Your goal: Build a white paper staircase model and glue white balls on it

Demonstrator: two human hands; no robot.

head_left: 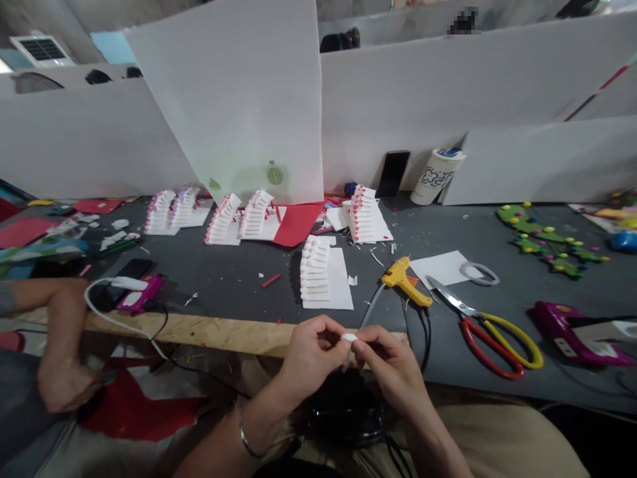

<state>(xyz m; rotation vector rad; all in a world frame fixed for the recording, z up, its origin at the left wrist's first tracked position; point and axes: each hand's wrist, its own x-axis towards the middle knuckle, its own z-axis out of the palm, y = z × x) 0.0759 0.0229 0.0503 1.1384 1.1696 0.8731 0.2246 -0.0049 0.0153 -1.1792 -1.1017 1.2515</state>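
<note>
Above my lap, at the table's front edge, my left hand [311,352] and my right hand [395,365] meet fingertip to fingertip. Both pinch a small white piece [349,336]; its exact kind is too small to make out. Just beyond them stands a white fan of stacked strips with rounded ends [316,275] on a white card [342,282]. A yellow glue gun [405,282] lies beyond my right hand, its pale glue stick [371,309] sticking out toward my fingers. Scissors with red and yellow handles [490,325] rest to the right.
Similar fans with pink tips [362,212] stand along the back, near a phone [393,174] and a white cup [438,176]. Magenta power strips [142,294] and cables lie on the table. At left rests another person's hand [67,385]. Green dotted pieces [547,239] lie right.
</note>
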